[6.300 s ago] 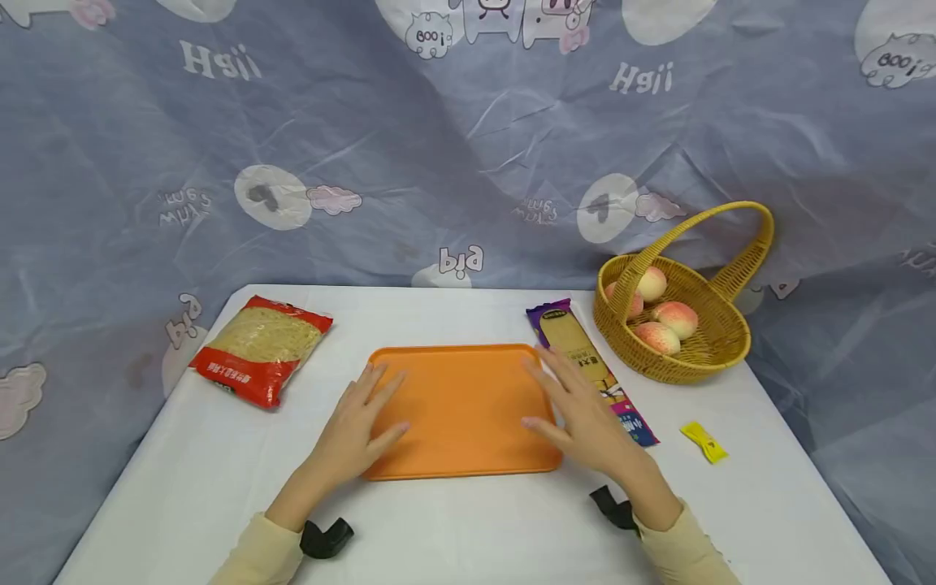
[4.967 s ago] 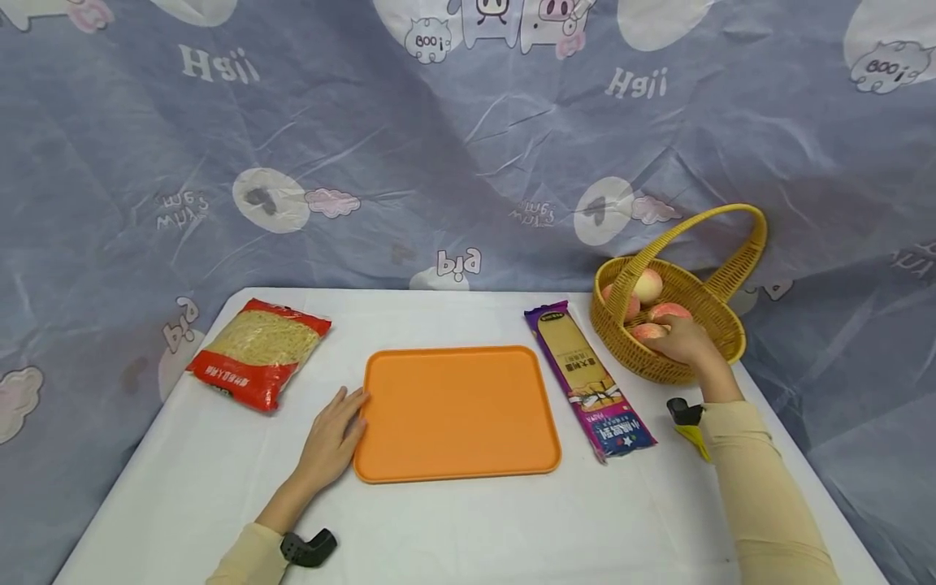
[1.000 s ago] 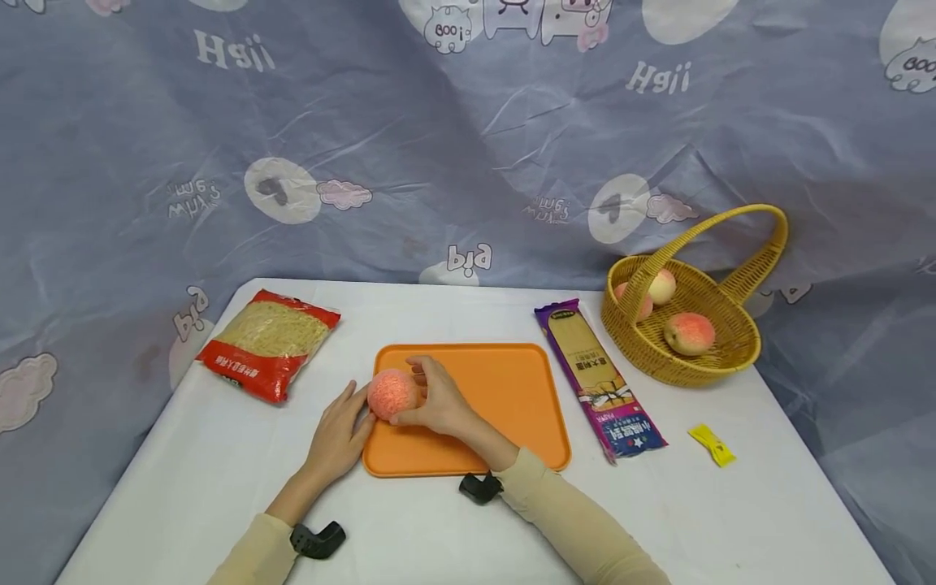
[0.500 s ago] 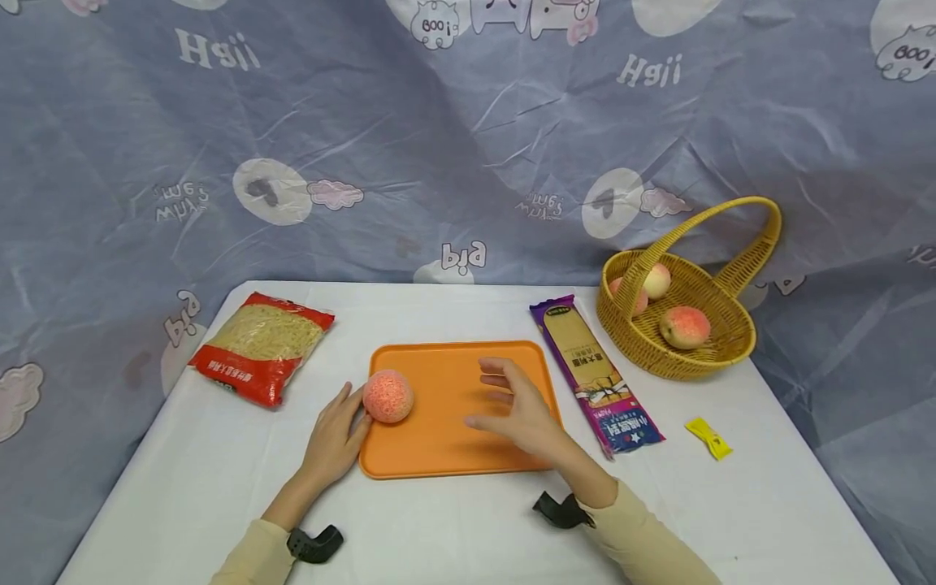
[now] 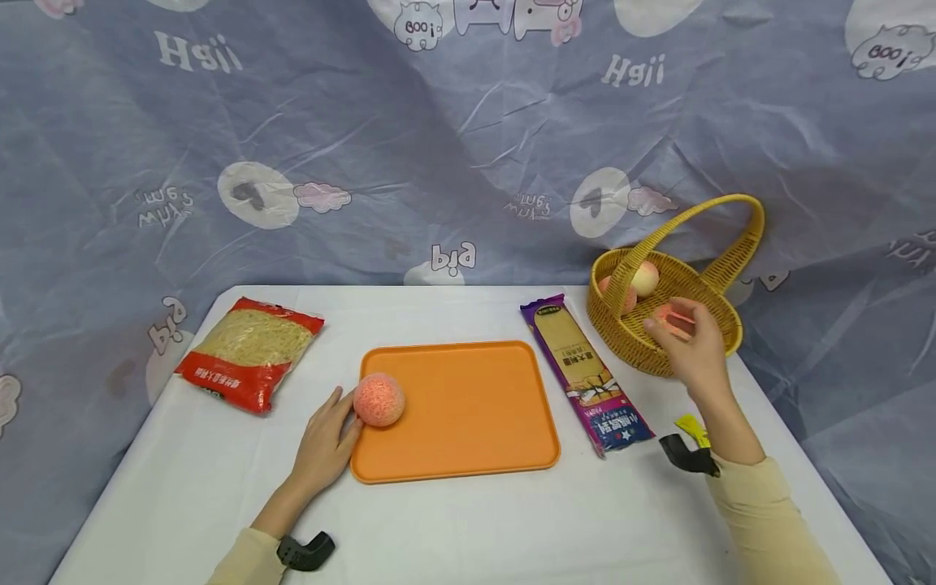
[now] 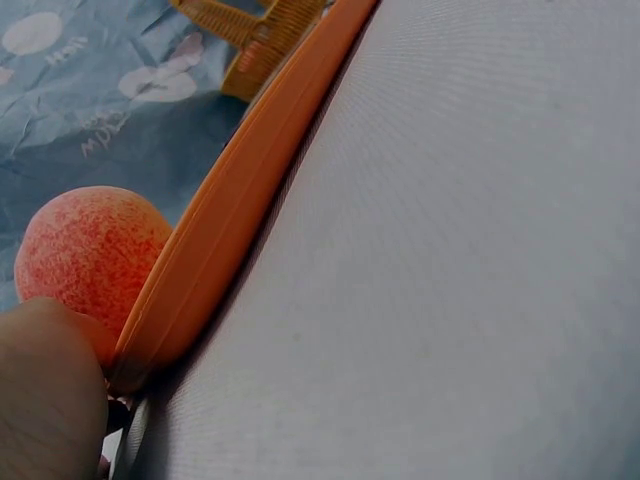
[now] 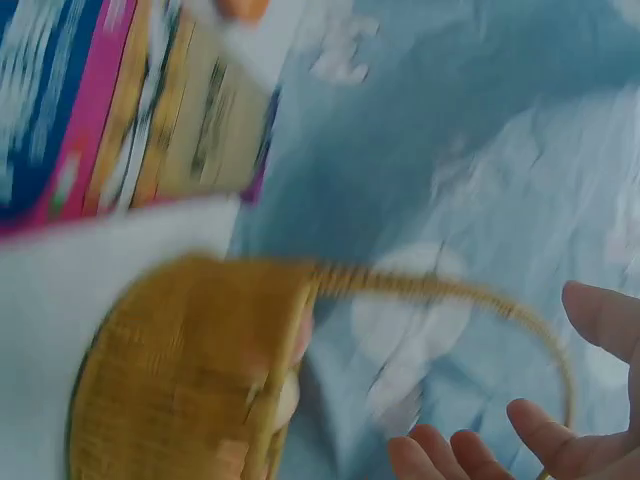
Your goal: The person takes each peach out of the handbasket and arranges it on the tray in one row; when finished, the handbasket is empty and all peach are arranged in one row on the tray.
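My left hand (image 5: pixel 324 445) rests at the left edge of the orange tray (image 5: pixel 468 414), fingertips right beside a peach (image 5: pixel 379 400). That peach sits in the tray's upper left part; in the left wrist view the peach (image 6: pixel 90 250) shows above the tray wall (image 6: pixel 215 240). Over the yellow wicker basket (image 5: pixel 636 349), my right hand (image 5: pixel 698 349) reaches in with thumb and fingers apart, overlapping a peach (image 5: pixel 669 319) in the head view. The right wrist view has the right hand's fingers (image 7: pixel 540 435) spread near the basket handle (image 7: pixel 430 288).
Further peaches (image 5: pixel 645 279) lie at the back of the basket. A purple pasta packet (image 5: pixel 585 370) lies between tray and basket. At the left is a red bag of noodles (image 5: pixel 252 353). A yellow wrapped candy (image 5: pixel 691 429) is partly behind the right wrist.
The right hand took a peach from the basket, set it on the tray's left side and let go. It has since swung right, back over the basket. The left hand stays by the tray.
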The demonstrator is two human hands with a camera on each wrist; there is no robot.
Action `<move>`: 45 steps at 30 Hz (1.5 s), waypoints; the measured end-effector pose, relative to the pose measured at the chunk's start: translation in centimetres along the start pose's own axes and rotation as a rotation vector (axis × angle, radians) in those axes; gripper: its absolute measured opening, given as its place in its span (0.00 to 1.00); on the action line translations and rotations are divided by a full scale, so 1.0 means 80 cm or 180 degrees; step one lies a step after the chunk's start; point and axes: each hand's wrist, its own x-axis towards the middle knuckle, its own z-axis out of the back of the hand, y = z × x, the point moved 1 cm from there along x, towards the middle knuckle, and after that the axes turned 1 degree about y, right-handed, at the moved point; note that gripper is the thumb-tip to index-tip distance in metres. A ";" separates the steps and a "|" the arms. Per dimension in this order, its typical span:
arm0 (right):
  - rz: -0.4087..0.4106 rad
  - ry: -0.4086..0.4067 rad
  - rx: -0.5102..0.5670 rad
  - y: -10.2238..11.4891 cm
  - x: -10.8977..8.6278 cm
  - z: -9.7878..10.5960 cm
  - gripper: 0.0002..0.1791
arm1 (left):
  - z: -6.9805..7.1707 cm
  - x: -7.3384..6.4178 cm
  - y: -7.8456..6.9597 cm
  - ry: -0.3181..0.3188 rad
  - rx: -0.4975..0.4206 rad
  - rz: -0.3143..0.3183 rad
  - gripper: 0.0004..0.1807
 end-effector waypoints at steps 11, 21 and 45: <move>-0.0679 -0.0331 -0.0141 -0.088 0.102 0.028 0.40 | 0.002 -0.001 0.001 -0.0042 0.0023 -0.0031 0.27; -0.1200 -0.0243 -0.0165 -0.128 0.129 0.014 0.37 | -0.001 0.001 -0.001 0.0004 0.0003 0.0000 0.27; -0.1684 0.0327 0.0070 -0.138 0.141 0.003 0.51 | -0.001 0.003 0.002 -0.0049 0.0042 -0.0008 0.27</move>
